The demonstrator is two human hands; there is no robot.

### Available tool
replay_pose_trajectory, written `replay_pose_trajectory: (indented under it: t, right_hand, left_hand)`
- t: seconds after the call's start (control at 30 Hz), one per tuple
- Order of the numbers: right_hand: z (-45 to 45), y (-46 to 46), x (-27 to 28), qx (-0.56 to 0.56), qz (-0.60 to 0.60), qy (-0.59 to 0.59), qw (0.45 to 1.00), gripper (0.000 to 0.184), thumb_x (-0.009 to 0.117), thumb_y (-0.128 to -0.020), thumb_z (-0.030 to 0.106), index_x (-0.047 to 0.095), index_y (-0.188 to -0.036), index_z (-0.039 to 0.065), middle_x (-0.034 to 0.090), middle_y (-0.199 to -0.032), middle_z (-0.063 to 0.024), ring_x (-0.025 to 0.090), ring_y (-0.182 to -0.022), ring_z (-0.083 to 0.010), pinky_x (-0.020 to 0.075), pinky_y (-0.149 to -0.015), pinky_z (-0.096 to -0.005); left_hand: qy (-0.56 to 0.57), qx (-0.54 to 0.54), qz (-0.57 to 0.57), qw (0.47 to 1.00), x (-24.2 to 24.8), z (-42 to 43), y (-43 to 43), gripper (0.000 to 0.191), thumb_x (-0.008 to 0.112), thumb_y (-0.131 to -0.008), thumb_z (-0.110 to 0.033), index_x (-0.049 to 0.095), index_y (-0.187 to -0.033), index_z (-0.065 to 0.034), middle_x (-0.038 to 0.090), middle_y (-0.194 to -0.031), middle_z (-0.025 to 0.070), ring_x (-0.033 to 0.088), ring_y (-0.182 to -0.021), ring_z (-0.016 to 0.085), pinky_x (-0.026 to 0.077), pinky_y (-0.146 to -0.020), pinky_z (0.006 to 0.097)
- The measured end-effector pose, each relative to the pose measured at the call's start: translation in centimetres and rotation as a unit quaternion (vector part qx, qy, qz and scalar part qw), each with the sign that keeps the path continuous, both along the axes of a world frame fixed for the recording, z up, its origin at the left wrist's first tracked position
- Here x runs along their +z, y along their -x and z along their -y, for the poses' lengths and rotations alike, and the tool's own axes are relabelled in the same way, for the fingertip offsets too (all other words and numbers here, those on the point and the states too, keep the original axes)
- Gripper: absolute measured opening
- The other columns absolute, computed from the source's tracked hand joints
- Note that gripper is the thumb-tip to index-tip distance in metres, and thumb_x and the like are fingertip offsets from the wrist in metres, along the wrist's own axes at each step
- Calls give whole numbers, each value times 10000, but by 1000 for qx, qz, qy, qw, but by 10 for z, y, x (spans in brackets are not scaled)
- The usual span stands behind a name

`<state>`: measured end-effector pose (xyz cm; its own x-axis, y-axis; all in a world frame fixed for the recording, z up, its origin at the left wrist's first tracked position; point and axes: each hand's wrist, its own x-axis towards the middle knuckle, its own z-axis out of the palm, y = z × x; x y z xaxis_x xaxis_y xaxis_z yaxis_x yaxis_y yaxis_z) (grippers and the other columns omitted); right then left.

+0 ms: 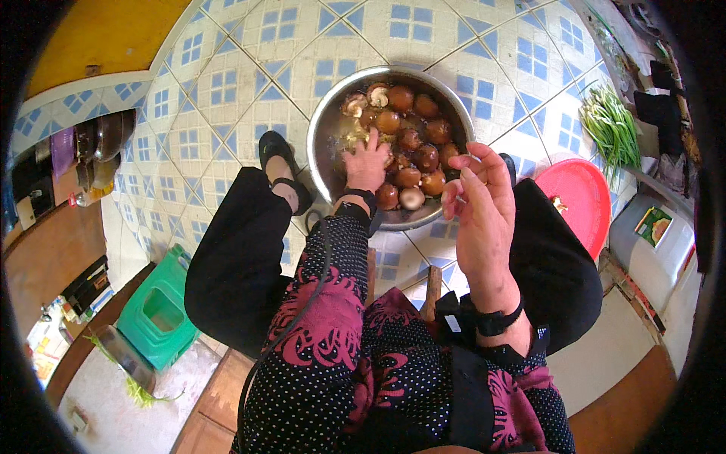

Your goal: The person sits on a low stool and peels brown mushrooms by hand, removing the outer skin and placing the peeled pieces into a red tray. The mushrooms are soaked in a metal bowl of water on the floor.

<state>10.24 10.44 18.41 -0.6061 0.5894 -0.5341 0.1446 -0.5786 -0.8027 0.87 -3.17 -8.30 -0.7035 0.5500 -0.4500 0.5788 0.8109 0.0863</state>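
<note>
A round metal basin [317, 164] stands on the tiled floor between my feet. In its water float many brown-capped mushrooms [425, 158], most with caps up, a few showing pale gills or stems. My left hand [366, 164] reaches into the left part of the basin, fingers spread at the water, fingertips beside the mushrooms; whether they touch one is unclear. Above the basin's right rim I hold up my right hand [482, 198], fingers loosely curled and apart from one another, with nothing visible in it.
A red plastic tray [578, 198] with a small scrap on it lies right of my knee. Beyond it are green onions [610, 125] and a lidded plastic bin [652, 244]. A green plastic stool [159, 312] is at left. A cable [295, 323] runs along my left sleeve.
</note>
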Motion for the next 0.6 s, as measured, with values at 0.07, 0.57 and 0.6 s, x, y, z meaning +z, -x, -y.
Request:
replay_pose_trajectory:
  t: [0.07,0.57,0.6]
  right_hand:
    - [-1,0,-3,-1,-2,7,1000,327,533,-954,121,489,-1270,51,582,-1105,-80,546,-742,-105,440,-628,-224]
    - [1,-5,-35,14,19,-25,999,308,513,-955,82,512,-1262,72,579,-1072,-39,543,-786,-104,444,-677,-224]
    - [2,-4,-45,22,49,-43,998,322,516,-959,111,502,-1279,81,571,-1099,-42,547,-837,-115,452,-705,-235]
  left_hand:
    - [-18,93,-31,995,-11,5,0,356,516,-910,-180,596,-1247,-261,434,-1405,56,423,-1255,342,353,-925,641]
    - [-223,235,79,943,-27,13,-5,244,603,-879,-115,613,-1123,-116,666,-977,219,635,-882,376,522,-771,432]
    - [-278,274,79,917,-23,8,-6,260,641,-895,-144,612,-1145,-80,701,-892,170,655,-730,313,529,-702,397]
